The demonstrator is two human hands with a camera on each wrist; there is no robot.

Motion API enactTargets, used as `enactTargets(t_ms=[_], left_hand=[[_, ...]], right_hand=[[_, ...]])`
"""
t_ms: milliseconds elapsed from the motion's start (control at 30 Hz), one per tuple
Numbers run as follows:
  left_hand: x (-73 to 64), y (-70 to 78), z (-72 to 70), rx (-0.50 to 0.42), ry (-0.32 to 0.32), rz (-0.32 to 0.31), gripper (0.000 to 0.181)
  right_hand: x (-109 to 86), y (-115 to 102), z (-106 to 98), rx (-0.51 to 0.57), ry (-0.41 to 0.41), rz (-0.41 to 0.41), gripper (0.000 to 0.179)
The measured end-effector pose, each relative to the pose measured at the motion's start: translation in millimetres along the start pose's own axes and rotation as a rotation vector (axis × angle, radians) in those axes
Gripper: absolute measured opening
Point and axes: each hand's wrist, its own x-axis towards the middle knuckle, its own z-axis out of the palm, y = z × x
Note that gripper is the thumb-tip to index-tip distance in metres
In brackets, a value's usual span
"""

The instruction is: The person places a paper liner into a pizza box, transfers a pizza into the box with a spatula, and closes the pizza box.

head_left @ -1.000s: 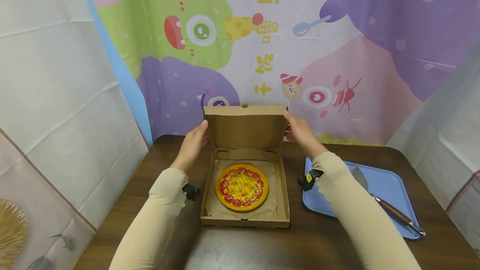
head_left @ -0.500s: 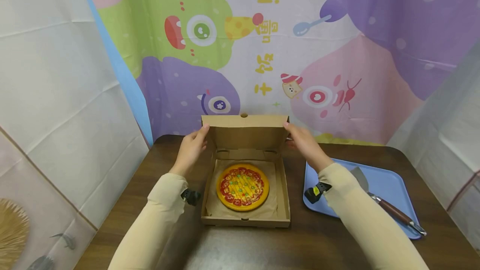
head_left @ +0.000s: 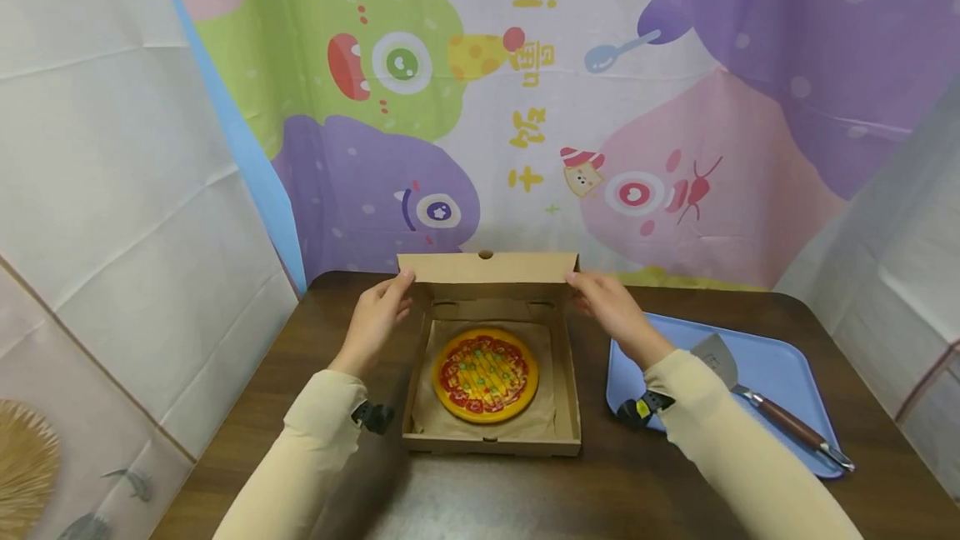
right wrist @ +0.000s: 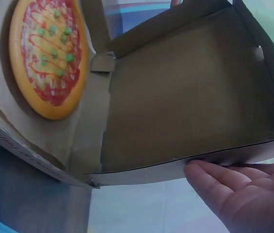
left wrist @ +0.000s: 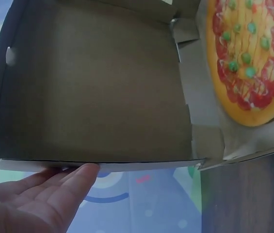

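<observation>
A cardboard pizza box [head_left: 442, 444] stands on the table with its lid [head_left: 487, 269] raised and tilted forward over the back. A pizza [head_left: 486, 376] with a yellow crust, red slices and green bits lies inside on brown paper. My left hand [head_left: 375, 319] touches the lid's left side near its upper corner, fingers fairly straight in the left wrist view. On the opposite side, my right hand [head_left: 618, 315] rests against the lid's wall; the right wrist view shows its fingers [right wrist: 209, 177] extended along the cardboard. Some fingertips are hidden behind the lid.
A blue tray [head_left: 787, 365] sits to the right on the dark wooden table [head_left: 480, 498]. A pizza server with a metal blade [head_left: 716, 361] and brown handle [head_left: 791, 423] lies on it. A cartoon-print curtain [head_left: 525, 107] hangs behind the table.
The lid has swung forward and down, its front flap now lower and facing me more. Both hands have come down with it. The box base, pizza and tray stay put.
</observation>
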Motion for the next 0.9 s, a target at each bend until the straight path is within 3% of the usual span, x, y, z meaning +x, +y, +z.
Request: enactTargets(t_ms=[133,367,567,900], left_hand=[[-4.8,-4.6,-1.1,-0.013,-0.005,0.001,0.071],[-13.8,-17.2,-3.4,-0.002,-0.028,0.011,0.070],[-22.4,-24.9,-5.4,0.057,-0.048,0.033,0.069],[-35.7,-40.7,-9.5,0.087,-0.076,0.015,0.063]], right_hand=[[-7.0,6,1,-0.022,-0.019,-0.007,0.075],[-16.8,19,4,-0.042,-0.024,-0.081,0.065],[-24.6,29,3,-0.128,-0.010,-0.080,0.072],[-35.6,45,4,-0.134,-0.067,-0.091,0.077]])
